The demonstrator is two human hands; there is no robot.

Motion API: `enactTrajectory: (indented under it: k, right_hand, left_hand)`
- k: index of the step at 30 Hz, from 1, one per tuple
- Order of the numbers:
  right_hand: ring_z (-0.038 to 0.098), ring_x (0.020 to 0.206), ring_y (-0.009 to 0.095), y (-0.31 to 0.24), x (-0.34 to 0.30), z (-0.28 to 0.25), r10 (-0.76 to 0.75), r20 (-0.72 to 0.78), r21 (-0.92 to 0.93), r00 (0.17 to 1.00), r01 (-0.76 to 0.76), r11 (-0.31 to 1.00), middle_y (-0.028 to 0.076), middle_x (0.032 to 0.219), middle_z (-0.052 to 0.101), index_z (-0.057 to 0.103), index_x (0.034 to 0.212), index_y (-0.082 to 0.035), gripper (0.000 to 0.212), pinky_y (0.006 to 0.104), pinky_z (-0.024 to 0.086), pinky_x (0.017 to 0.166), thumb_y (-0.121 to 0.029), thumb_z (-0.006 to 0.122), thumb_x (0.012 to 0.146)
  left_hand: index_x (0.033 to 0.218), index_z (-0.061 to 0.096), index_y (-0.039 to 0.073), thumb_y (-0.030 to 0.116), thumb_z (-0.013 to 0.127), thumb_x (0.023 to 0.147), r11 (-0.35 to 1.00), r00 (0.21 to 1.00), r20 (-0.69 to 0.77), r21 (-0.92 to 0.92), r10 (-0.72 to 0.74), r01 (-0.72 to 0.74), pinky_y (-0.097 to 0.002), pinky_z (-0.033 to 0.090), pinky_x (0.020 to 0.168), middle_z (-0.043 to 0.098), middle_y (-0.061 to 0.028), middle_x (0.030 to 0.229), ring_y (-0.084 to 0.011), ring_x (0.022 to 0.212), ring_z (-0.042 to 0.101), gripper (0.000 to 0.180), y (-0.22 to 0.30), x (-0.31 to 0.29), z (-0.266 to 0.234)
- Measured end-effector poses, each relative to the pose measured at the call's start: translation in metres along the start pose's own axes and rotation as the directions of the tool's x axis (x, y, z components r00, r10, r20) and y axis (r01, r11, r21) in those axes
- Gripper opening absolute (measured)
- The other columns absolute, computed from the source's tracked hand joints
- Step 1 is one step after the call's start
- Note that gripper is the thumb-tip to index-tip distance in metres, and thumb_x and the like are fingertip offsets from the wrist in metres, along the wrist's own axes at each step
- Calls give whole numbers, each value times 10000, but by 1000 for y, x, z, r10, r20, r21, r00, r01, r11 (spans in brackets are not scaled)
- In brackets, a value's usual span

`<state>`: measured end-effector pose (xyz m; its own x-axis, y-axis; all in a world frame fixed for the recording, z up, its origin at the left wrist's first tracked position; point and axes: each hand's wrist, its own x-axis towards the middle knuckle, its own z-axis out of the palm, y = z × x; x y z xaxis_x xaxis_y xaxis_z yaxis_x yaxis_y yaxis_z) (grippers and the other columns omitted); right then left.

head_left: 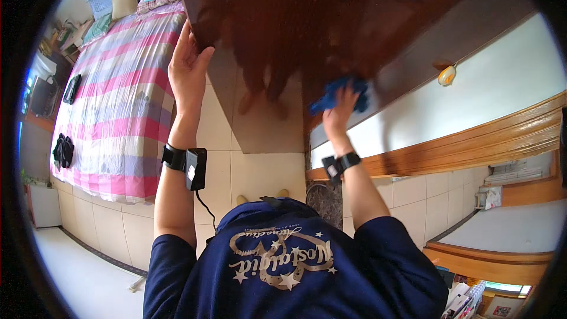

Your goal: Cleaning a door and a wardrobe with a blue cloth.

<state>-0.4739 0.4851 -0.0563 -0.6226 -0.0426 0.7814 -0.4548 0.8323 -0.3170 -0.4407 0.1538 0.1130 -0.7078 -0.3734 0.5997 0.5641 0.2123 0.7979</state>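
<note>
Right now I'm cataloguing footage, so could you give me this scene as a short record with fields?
Left hand: at the left edge of a glossy dark brown panel
Right hand: on a blue cloth, over the dark surface; slightly blurred
Wrists: a black device strapped to each
Left side: bed with a striped pink, white and purple cover
Floor: pale tiles

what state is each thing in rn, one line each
Dark panel: glossy, reflective
Blue cloth: bunched up, against the panel
Right hand: on the cloth, blurred
Left hand: open, at the panel's edge
Left wrist device: strapped on, cable attached
Bed: covered, striped
Beige pillow: propped up
</note>
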Motion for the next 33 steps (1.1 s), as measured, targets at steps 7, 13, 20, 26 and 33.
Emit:
enactTrajectory:
  k: [7,13,20,26,33]
  right_hand:
    - [282,1311,554,12,120,-66,-345,-295,-153,891,312,938,279,1385,397,463,1317,3,455,633,213,1098,-79,440,870]
    - [261,1338,528,44,119,-64,-192,-477,-191,857,112,975,270,1436,354,470,1321,25,544,605,190,1114,-50,392,788]
    - [470,1220,304,64,-84,71,902,-8,657,431,-678,329,221,1418,366,221,1420,17,566,406,335,1086,57,349,870]
    - [592,976,284,87,-170,184,602,790,555,117,-557,-619,97,1142,601,559,1137,-136,281,417,520,858,-220,340,981]
    - [499,899,209,-112,-96,206,-92,995,-100,-44,-235,-967,20,947,559,587,924,-157,242,354,417,847,-314,404,940]
  left_hand:
    - [1418,406,20,-75,652,833,1000,999,-40,-14,-7,6,-294,411,1034,537,-149,1337,-194,1204,538,642,-16,-2,-15]
    - [1431,378,14,-70,623,856,998,995,-81,29,-51,54,-296,426,1018,535,-171,1331,-211,1201,542,631,-7,1,1]
    - [1444,360,29,-77,632,849,1000,998,-57,-2,-30,30,-291,426,1007,522,-157,1341,-196,1191,537,663,-6,-4,-10]
    - [1444,350,13,-94,632,839,996,994,-97,70,-43,50,-283,448,975,547,-139,1317,-183,1158,561,676,-4,-5,3]
    - [1457,332,23,-48,662,847,993,996,-51,98,72,-67,-236,481,878,592,-128,1254,-139,1080,582,697,-16,-8,-20]
